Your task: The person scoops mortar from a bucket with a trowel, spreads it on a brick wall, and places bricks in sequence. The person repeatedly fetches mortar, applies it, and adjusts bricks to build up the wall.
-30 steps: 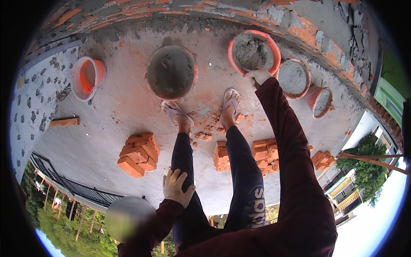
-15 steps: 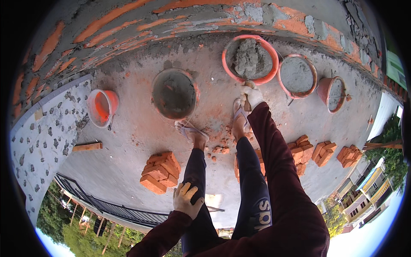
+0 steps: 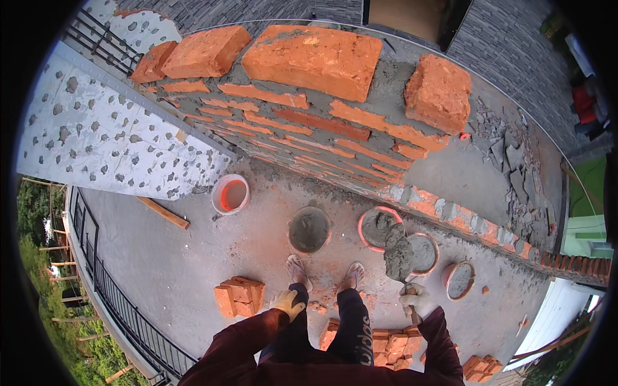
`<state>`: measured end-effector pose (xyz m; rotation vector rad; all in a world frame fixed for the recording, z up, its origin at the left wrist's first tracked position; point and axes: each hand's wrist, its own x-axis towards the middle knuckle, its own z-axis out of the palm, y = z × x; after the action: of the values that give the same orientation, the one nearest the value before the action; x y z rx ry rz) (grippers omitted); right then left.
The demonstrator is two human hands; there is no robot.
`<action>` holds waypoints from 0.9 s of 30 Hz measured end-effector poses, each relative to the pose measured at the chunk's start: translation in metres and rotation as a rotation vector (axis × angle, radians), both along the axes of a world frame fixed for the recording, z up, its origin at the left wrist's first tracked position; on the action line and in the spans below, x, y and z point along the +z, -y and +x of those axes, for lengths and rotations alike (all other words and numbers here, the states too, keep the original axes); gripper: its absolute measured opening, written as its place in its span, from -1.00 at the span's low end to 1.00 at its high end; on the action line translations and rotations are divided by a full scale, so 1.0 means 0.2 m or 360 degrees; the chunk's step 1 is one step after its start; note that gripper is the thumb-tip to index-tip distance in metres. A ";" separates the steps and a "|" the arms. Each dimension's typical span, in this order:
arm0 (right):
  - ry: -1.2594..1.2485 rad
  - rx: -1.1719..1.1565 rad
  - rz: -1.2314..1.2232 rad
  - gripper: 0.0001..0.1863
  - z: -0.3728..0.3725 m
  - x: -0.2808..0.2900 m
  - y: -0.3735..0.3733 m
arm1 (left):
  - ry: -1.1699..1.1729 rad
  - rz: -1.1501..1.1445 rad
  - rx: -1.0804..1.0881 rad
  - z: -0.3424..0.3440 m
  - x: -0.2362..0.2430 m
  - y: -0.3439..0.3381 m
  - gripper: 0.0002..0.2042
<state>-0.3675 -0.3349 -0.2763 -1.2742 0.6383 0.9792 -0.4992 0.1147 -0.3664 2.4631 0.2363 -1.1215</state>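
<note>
My right hand, in a pale work glove, is closed round the handle of a trowel. A thick heap of wet grey mortar covers the blade, raised in front of the mortar buckets. My left hand, also gloved, rests on my left knee with its fingers spread and nothing in it. Ahead stands a brick wall with grey joints. On its top course, mortar fills the space between a long brick and a shorter brick to the right.
A red-rimmed bucket of mortar stands near my feet, with further buckets to its right. A round tub and a pale bucket are to the left. Brick stacks lie close by. A black railing edges the left.
My right hand has lifted the trowel, now heaped with mortar, out of the red-rimmed bucket. My view has risen to show the wall's top. My left hand stays on my knee.
</note>
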 end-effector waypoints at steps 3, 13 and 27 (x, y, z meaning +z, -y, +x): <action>-0.0080 0.0170 0.0023 -0.75 0.16 0.74 -0.04 | 0.0364 -0.0260 0.0636 0.17 0.12 0.07 -0.38; 0.0637 0.0743 0.0074 -0.74 0.74 2.05 -0.18 | 0.0161 -0.2188 0.2058 1.04 1.08 0.35 -0.05; 0.1223 0.1338 -0.0914 -0.80 1.73 2.33 -0.31 | 0.0255 -0.2878 0.1825 1.66 1.56 0.62 -0.05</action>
<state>-0.0211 -0.2737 0.1897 -2.3570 -0.2966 0.8600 -0.1665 -0.0102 -0.0543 0.5150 0.2927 -0.2000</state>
